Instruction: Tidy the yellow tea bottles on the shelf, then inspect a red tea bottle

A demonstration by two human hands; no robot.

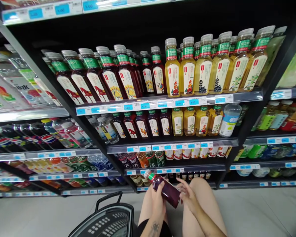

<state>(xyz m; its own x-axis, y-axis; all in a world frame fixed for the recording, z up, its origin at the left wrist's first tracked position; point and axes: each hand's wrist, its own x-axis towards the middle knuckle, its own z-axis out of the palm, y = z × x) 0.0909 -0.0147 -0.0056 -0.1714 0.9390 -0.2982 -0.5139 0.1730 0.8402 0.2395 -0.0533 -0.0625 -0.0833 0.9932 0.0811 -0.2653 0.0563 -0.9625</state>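
A bottle of dark reddish tea [164,191] lies tilted in front of my knees, its clear cap up to the left and its base down to the right. My left hand [158,196] is wrapped round its middle, thumb on top. At the base end, my right hand [187,197] is open with its fingers apart and slightly bent; whether a fingertip touches the bottle I cannot tell. The green and red neck label shows, while the main label is out of sight. Similar dark tea bottles [128,79] stand in a row on the upper shelf.
A dark shopping basket [108,220] with a raised handle stands on the floor [259,210] to my left. Ahead are shelves of drinks with price strips [148,105]. Yellow tea bottles [173,74] stand right of the dark ones, and cola bottles [22,136] are at the left.
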